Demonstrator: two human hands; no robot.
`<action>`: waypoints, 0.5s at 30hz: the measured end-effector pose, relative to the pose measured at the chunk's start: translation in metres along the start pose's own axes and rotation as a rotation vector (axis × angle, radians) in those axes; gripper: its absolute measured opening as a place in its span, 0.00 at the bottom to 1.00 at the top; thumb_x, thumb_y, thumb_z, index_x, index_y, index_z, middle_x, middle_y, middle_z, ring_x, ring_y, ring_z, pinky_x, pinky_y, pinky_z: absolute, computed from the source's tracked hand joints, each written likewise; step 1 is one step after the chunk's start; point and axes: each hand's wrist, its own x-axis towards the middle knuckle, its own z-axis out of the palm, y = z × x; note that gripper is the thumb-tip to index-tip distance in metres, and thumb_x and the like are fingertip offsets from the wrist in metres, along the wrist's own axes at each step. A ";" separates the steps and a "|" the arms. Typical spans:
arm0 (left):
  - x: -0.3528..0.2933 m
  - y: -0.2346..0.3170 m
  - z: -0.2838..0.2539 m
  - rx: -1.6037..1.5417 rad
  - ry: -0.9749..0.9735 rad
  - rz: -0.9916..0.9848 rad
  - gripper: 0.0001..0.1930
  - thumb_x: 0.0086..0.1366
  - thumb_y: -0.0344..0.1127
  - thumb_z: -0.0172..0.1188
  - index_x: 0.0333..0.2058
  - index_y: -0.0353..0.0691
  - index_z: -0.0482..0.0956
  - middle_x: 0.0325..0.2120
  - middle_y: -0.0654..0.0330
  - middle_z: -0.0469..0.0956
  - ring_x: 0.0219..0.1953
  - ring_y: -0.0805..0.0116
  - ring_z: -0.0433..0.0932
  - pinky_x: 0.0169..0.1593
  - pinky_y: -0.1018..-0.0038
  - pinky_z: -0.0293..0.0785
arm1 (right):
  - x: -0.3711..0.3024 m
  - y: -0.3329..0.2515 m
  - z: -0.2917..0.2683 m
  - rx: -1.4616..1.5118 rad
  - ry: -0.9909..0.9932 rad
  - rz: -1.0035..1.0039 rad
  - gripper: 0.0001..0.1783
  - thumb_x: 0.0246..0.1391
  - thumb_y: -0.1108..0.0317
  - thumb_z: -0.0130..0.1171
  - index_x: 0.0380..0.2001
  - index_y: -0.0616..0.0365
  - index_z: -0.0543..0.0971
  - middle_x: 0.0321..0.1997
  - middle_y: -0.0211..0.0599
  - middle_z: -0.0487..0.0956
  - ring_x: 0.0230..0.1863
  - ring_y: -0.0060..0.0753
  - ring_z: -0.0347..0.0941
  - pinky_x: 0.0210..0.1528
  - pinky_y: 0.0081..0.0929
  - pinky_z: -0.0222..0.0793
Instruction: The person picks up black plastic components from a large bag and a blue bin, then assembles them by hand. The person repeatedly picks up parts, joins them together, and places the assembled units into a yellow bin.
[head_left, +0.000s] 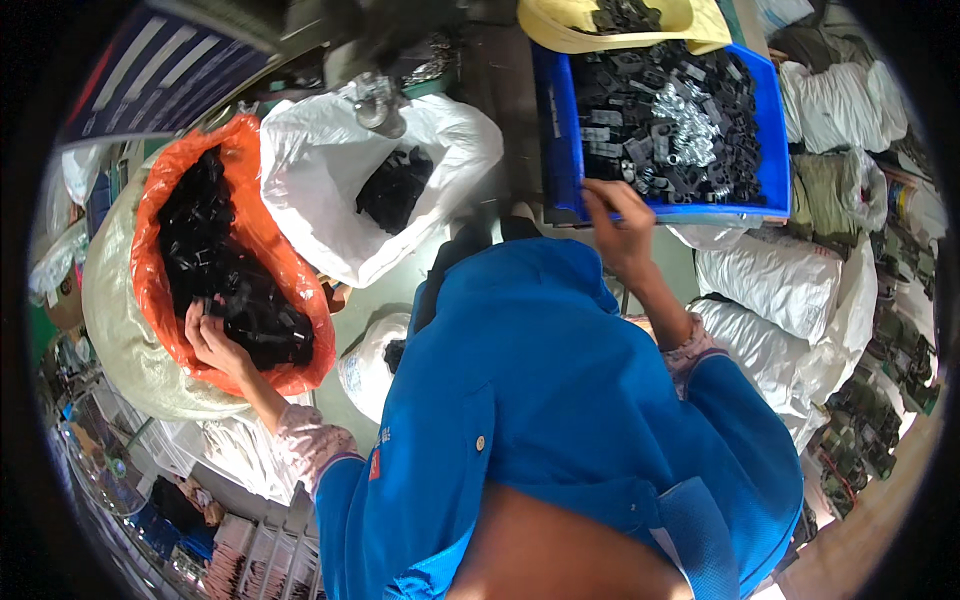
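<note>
My left hand (212, 342) is at the near-left side of an orange plastic bag (262, 190), its bent fingers drawn together among shiny black plastic pieces (245, 285). What those fingertips hold is hidden. Beside the near-left corner of a blue bin (668, 211), my right hand (624, 228) has its thumb and fingers curled together in a pinch. Anything between them is too small to make out. Inside the bin lie black plastic clips (625, 105) and a heap of shiny metal parts (684, 125).
A white sack (310, 180) with black pieces inside stands between the orange bag and the bin. A yellow tray (700, 25) rests across the bin's far end. Full white sacks (770, 275) are stacked on the right. A smaller white bag (368, 365) sits near my body.
</note>
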 end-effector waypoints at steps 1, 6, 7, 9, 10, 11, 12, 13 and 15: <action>-0.003 0.010 0.009 0.076 0.122 -0.036 0.07 0.68 0.30 0.55 0.39 0.31 0.73 0.50 0.53 0.72 0.36 0.63 0.81 0.40 0.71 0.83 | -0.003 0.011 -0.016 -0.071 0.043 0.017 0.07 0.53 0.77 0.62 0.37 0.61 0.82 0.34 0.43 0.81 0.30 0.36 0.78 0.31 0.27 0.73; -0.057 0.080 0.124 0.043 -0.138 0.024 0.31 0.62 0.23 0.62 0.60 0.35 0.56 0.59 0.46 0.62 0.45 0.56 0.79 0.45 0.66 0.82 | 0.003 0.047 -0.060 -0.218 0.135 0.146 0.07 0.50 0.71 0.65 0.34 0.60 0.83 0.32 0.43 0.81 0.32 0.39 0.78 0.34 0.29 0.73; -0.075 0.096 0.154 0.072 -0.208 0.001 0.39 0.60 0.22 0.62 0.66 0.39 0.50 0.62 0.46 0.60 0.48 0.56 0.78 0.51 0.65 0.79 | 0.006 0.046 -0.060 -0.216 0.113 0.212 0.09 0.50 0.67 0.66 0.34 0.59 0.84 0.32 0.42 0.81 0.33 0.41 0.79 0.35 0.32 0.74; -0.102 0.095 0.199 -0.054 -0.487 -0.171 0.40 0.59 0.22 0.63 0.67 0.41 0.53 0.56 0.51 0.69 0.53 0.62 0.75 0.52 0.69 0.75 | 0.012 0.045 -0.050 -0.560 0.041 0.177 0.16 0.47 0.57 0.68 0.35 0.56 0.84 0.34 0.42 0.79 0.36 0.45 0.78 0.37 0.37 0.74; -0.116 0.084 0.221 -0.263 -0.615 -0.336 0.36 0.59 0.22 0.62 0.64 0.40 0.59 0.51 0.55 0.73 0.50 0.66 0.76 0.51 0.70 0.75 | 0.015 0.044 -0.045 -0.616 -0.040 0.251 0.19 0.45 0.51 0.68 0.35 0.53 0.84 0.38 0.42 0.78 0.40 0.48 0.77 0.39 0.42 0.73; -0.132 0.082 0.250 -0.491 -0.709 -0.379 0.31 0.59 0.22 0.62 0.60 0.38 0.64 0.47 0.58 0.74 0.41 0.70 0.77 0.48 0.73 0.75 | 0.016 0.044 -0.041 -0.581 -0.047 0.308 0.17 0.45 0.55 0.68 0.36 0.53 0.84 0.38 0.41 0.78 0.40 0.48 0.77 0.40 0.42 0.73; -0.147 0.105 0.284 -0.647 -0.696 -0.450 0.25 0.58 0.22 0.63 0.56 0.37 0.69 0.42 0.61 0.75 0.35 0.73 0.74 0.44 0.76 0.74 | 0.015 0.042 -0.041 -0.536 -0.002 0.279 0.17 0.45 0.57 0.67 0.37 0.54 0.83 0.39 0.42 0.78 0.40 0.48 0.77 0.40 0.43 0.73; -0.155 0.104 0.304 -0.640 -0.781 -0.593 0.23 0.57 0.22 0.64 0.53 0.35 0.71 0.35 0.63 0.75 0.29 0.75 0.73 0.35 0.77 0.72 | 0.013 0.040 -0.042 -0.494 0.049 0.247 0.17 0.46 0.59 0.67 0.39 0.54 0.83 0.40 0.42 0.78 0.40 0.48 0.77 0.41 0.43 0.73; -0.168 0.126 0.349 -0.625 -0.966 -0.784 0.14 0.63 0.24 0.59 0.48 0.30 0.74 0.24 0.65 0.70 0.23 0.79 0.68 0.24 0.80 0.63 | 0.005 0.037 -0.045 -0.413 0.113 0.096 0.17 0.47 0.63 0.66 0.42 0.55 0.81 0.42 0.43 0.78 0.40 0.48 0.77 0.42 0.42 0.74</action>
